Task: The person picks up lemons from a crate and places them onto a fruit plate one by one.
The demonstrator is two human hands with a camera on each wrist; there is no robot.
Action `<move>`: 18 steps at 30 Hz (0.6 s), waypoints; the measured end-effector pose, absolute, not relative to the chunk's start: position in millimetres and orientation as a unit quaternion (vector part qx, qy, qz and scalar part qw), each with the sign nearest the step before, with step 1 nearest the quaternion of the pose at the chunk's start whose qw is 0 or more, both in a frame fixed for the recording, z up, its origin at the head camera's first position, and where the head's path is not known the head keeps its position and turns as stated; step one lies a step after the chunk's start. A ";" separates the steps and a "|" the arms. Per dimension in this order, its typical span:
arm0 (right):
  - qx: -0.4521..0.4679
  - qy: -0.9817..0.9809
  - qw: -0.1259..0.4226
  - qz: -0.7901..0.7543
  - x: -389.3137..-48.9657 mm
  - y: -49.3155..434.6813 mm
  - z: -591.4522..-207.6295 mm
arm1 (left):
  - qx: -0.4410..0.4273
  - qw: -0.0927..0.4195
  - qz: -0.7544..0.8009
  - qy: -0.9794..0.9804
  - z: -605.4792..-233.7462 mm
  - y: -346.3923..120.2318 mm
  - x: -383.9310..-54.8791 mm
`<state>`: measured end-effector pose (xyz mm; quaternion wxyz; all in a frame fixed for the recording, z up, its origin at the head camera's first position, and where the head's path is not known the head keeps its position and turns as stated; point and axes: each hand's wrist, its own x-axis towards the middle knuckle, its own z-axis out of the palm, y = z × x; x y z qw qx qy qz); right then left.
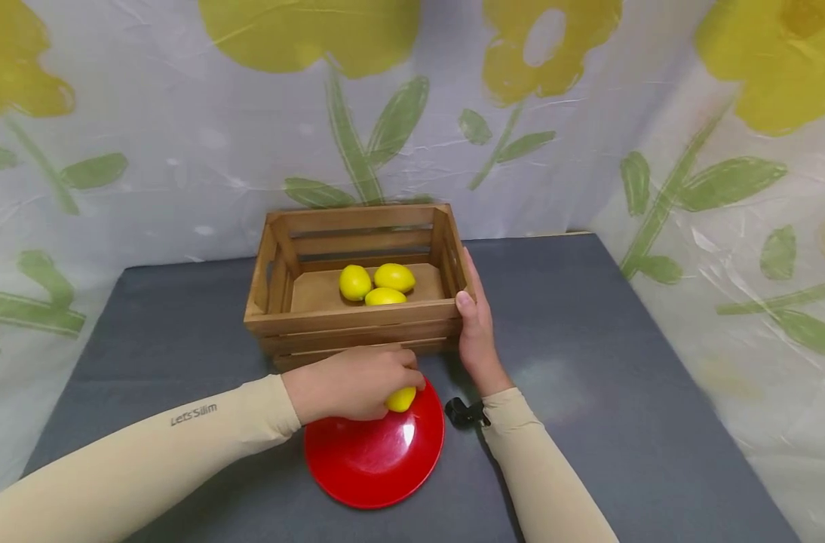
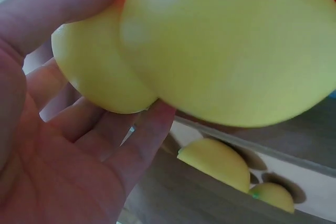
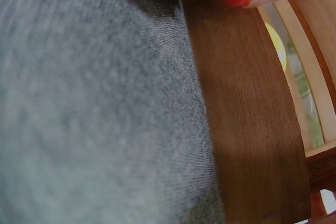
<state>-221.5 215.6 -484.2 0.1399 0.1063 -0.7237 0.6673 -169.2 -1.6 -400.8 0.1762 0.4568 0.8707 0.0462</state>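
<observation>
Over the far part of a red plate (image 1: 372, 471), my left hand (image 1: 361, 381) holds a lemon (image 1: 400, 400) between thumb and fingers. Two lemons show close up in the left wrist view: the thumb and fingers are around the smaller-looking lemon (image 2: 94, 66), and a large-looking lemon (image 2: 231, 45) overlaps it. Whether that second one is also held, I cannot tell. My right hand (image 1: 479, 332) grips the right side of a slatted wooden crate (image 1: 365, 324), thumb at the front corner of its rim. Inside the crate lie three lemons (image 1: 394, 277).
The crate stands behind the plate on a dark grey tabletop (image 1: 562, 362). A black strap piece (image 1: 463, 413) is at my right wrist. Behind the table hangs a white sheet (image 1: 202, 173) with yellow flowers. The right wrist view shows a crate slat (image 3: 241, 103) close up.
</observation>
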 end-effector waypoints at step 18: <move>0.104 -0.730 0.140 0.660 -220.2 215.7 -483.0 | 0.442 0.176 0.048 0.878 -407.6 2.1 -165.3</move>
